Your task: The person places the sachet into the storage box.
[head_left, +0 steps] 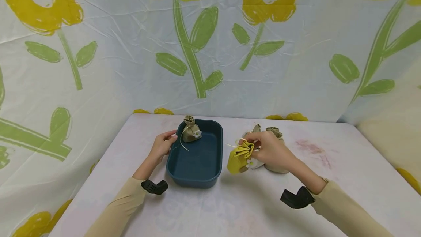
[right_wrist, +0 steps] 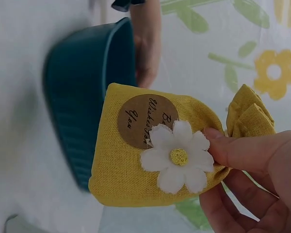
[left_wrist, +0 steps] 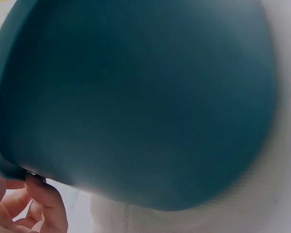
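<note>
My right hand (head_left: pixel 271 149) pinches a yellow drawstring pouch (right_wrist: pixel 136 170) by its gathered neck, and the pouch hangs just right of a dark blue plastic basin (head_left: pixel 197 160). A white fabric daisy (right_wrist: pixel 178 155) and a round brown label (right_wrist: pixel 140 121) decorate the pouch's front. My left hand (head_left: pixel 162 143) grips the basin's left rim, with fingers (left_wrist: pixel 46 199) curled at the edge in the left wrist view. Inside the basin, at its far left, stands a beige drawstring pouch (head_left: pixel 190 132) with a white flower and a trailing cord.
Behind my right hand, partly hidden, more pouches stand on the table, among them a beige pouch (head_left: pixel 275 131). The pale table (head_left: pixel 204 211) backs onto a flower-printed cloth (head_left: pixel 125 65). A black wrist device (head_left: pixel 297 197) sits on my right wrist, another on my left.
</note>
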{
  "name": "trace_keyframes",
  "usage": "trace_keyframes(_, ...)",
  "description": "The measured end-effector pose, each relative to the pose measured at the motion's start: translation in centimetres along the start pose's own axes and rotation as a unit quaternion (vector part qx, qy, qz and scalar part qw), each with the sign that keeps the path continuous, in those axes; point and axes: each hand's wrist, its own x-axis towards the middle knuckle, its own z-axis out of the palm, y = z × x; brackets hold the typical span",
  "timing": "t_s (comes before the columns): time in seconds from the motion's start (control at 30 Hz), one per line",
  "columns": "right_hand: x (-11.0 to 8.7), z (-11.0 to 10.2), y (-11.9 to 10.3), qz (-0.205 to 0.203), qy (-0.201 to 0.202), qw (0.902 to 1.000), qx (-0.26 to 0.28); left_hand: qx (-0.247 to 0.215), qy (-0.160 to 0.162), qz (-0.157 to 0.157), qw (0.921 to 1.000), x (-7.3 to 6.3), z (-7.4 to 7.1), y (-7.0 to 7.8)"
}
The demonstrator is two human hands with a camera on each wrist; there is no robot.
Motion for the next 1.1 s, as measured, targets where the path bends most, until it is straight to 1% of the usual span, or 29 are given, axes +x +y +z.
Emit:
trace_keyframes(0.17, 1.9, -0.2, -1.0, -0.008, -0.009, 0.9997, 0.019, 0.003, -0.001, -0.002, 1.0, 0.2, -0.1, 0.0)
trace_keyframes(0.37, 3.5, -0.4, -2.1, -0.023, 0.002, 0.999, 0.039, 0.008, -0.007, -0.003, 0.9999, 0.5, 0.0, 0.1)
trace_keyframes(0.6, 5.5, 0.5, -3.1, -0.018, 0.022, 0.9987, 0.042, 0.017, -0.008, 0.004, 0.9998, 0.5, -0.4, 0.4)
trace_keyframes(0.7, 6.4, 1.0, -3.4, -0.015, 0.025, 0.9986, 0.044, 0.018, -0.006, 0.003, 0.9998, 0.6, -0.4, 0.3)
trace_keyframes(0.83, 7.7, 1.8, -3.2, -0.013, 0.023, 0.9986, 0.046, 0.015, -0.004, -0.003, 0.9999, 0.7, -0.4, 0.0)
trace_keyframes(1.1, 10.1, 3.3, -1.9, -0.019, 0.033, 0.9964, 0.076, -0.004, -0.003, 0.007, 1.0, 0.5, -0.4, -0.2)
